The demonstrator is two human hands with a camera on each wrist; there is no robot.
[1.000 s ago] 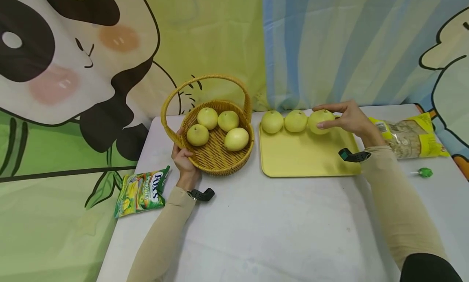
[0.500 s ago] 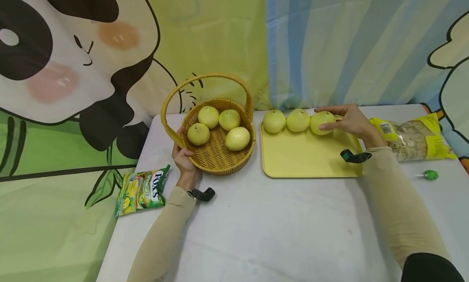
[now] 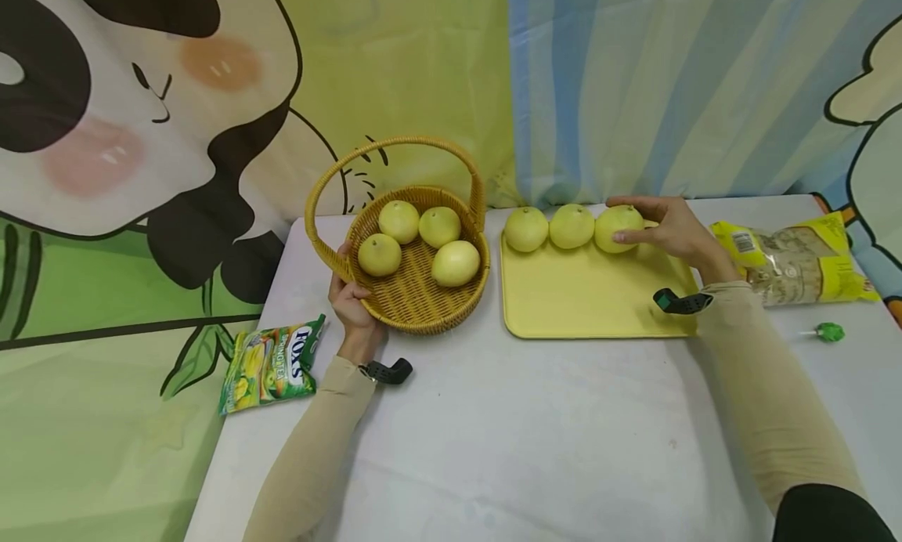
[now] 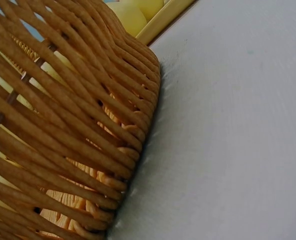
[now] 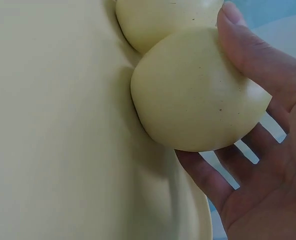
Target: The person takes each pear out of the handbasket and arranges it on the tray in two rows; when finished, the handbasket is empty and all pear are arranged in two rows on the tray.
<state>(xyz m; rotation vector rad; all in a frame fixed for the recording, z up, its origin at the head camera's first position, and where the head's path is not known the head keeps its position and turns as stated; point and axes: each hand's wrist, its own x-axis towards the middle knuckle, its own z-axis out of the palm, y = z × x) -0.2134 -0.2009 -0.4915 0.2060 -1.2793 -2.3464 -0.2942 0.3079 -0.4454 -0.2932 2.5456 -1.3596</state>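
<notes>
A wicker basket [image 3: 423,311] with a tall arched handle stands tilted toward the viewer, holding several round yellow-green fruits [image 3: 398,222]. My left hand [image 3: 352,303] grips its left side near the handle's base, the thumb at the rim and the other fingers mostly hidden behind. In the left wrist view the woven wall [image 4: 73,115] covers the hand. My right hand [image 3: 672,233] holds a round yellow-green fruit [image 5: 193,95] between thumb and fingers, at the back edge of a yellow tray [image 3: 592,299]. Beside it two similar fruits [image 3: 571,226] sit in a row.
Left of the basket lies a green candy bag [image 3: 271,366]. A yellow-and-clear snack bag [image 3: 792,264] and a green-wrapped lollipop [image 3: 829,332] lie to the right of the tray. Printed curtains [image 3: 423,64] hang directly behind the white table [image 3: 535,432].
The head view has shifted slightly. Both hands keep their places on the basket and the fruit; the fruits in the basket and on the tray stay in the same arrangement.
</notes>
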